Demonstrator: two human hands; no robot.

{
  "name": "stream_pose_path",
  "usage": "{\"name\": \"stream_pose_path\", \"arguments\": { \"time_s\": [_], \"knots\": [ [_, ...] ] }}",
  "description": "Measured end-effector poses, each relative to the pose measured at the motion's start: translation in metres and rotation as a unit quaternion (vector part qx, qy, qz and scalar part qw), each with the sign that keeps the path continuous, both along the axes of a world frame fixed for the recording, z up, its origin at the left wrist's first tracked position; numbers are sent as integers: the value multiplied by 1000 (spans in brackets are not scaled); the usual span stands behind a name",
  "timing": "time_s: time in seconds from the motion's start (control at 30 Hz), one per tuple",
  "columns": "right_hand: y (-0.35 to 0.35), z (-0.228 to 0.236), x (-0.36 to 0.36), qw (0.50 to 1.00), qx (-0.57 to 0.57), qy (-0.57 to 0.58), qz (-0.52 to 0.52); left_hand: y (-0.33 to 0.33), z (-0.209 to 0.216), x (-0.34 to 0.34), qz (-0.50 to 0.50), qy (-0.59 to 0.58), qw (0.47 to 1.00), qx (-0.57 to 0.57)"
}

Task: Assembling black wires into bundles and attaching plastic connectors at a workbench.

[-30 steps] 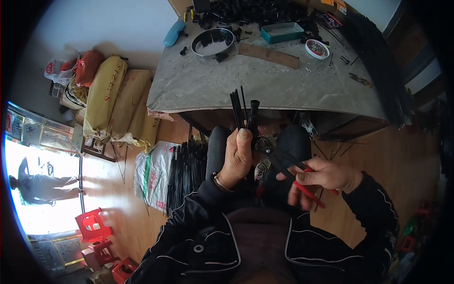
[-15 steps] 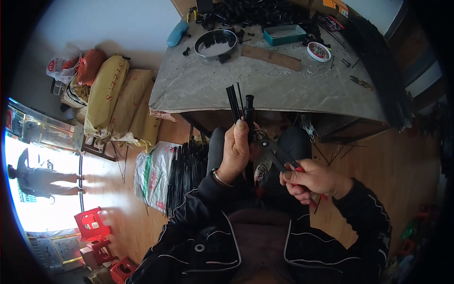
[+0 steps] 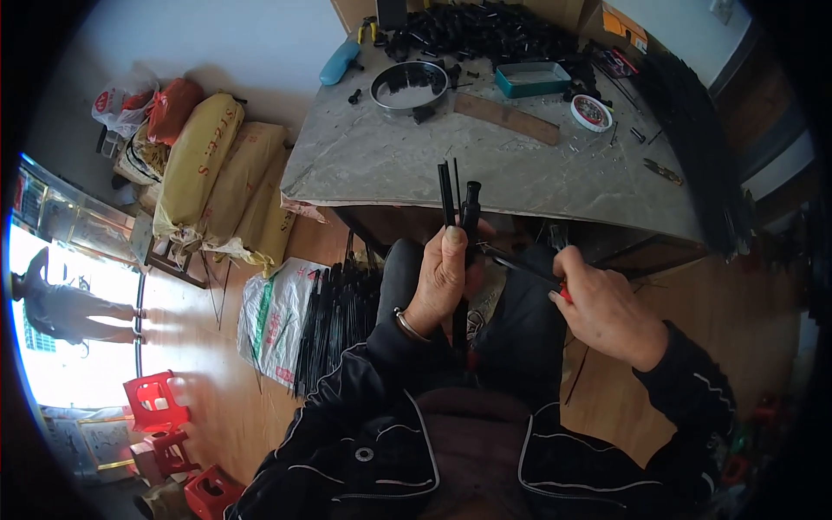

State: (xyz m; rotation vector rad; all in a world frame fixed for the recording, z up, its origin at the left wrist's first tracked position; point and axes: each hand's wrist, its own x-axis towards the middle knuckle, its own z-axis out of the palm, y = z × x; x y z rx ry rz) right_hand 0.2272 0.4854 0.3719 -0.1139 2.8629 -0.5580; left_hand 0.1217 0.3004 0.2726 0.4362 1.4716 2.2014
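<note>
Left hand [image 3: 442, 269] clamped around black rods [image 3: 447, 195] and, just right of them, a black tube [image 3: 471, 204]; right hand [image 3: 607, 312], apart from it, closed on red-handled pliers [image 3: 527, 269] pointing left toward the tube, contact unclear. Far side, on a grey table [image 3: 373, 156], left to right: metal bowl [image 3: 394, 111], wooden strip [image 3: 507, 119], teal tray [image 3: 533, 90], round dish [image 3: 592, 129]. Room, left: 3 red stools [image 3: 156, 403] near, yellow sacks [image 3: 198, 169] farther off.

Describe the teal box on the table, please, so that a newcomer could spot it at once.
Find the big grey table, then the heap of black parts at its far side. The open teal box stands just in front of that heap, between the round metal bowl and the white-rimmed dish; unlike both, it is rectangular.
</note>
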Motion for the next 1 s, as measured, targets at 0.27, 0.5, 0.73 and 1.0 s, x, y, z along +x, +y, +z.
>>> {"name": "stream_pose_path", "arguments": {
  "time_s": [0.27, 0.5, 0.73, 1.0],
  "knots": [
    [5, 3, -10, 958, 36, 286, -8, -2, 0, -2, 16, -35, 999, 3],
    [-5, 1, -10, 959, 46, 277, -19, 3, -6, 0, 38, -13, 999, 22],
    [-18, -44, 12, 950, -54, 297, -73, 12, -3, -1, 84, -82, 993, 13],
    [-3, -67, 16, 804, -551, -159, -157, 9, -1, 2, 84, -51, 995, -10]
  ]
}}
